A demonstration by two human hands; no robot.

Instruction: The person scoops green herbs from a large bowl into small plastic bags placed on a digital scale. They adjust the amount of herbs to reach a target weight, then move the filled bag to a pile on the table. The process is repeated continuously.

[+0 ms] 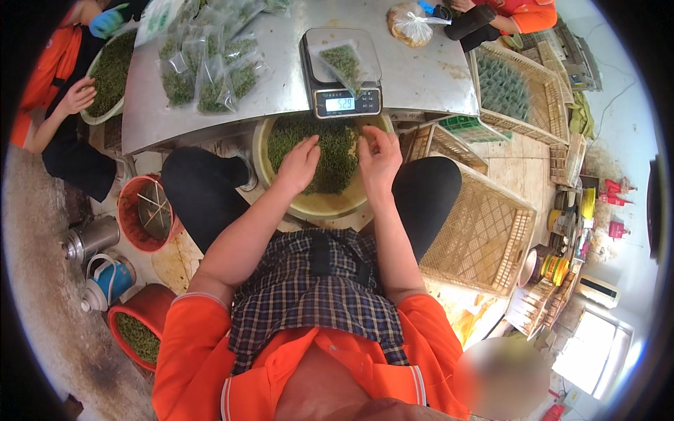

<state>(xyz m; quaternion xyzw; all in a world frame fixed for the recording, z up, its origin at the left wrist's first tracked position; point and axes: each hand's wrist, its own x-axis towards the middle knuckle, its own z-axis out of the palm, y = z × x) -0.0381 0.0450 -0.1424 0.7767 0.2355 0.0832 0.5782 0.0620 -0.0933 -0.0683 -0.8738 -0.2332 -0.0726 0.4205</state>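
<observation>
A round yellowish basin [310, 205] between my knees holds a heap of small green peppercorn-like bits [326, 168]. My left hand [298, 165] reaches over the left side of the heap, its fingers stretched out near the bits. Over the basin's right side is my right hand [380, 156], thumb and fingers curled toward each other; anything between them is too small to tell. Just beyond the basin a digital scale [346, 103] with a lit display stands at the table's near edge. On its plate lies a clear bag [342, 63] of the green bits.
Several filled clear bags [217, 77] lie on the metal table [281, 84]. A person in orange [60, 63] works at a basin on the left; another's orange sleeve [533, 15] shows at far right. Plastic crates [477, 231] stand right; red buckets [149, 212] stand left.
</observation>
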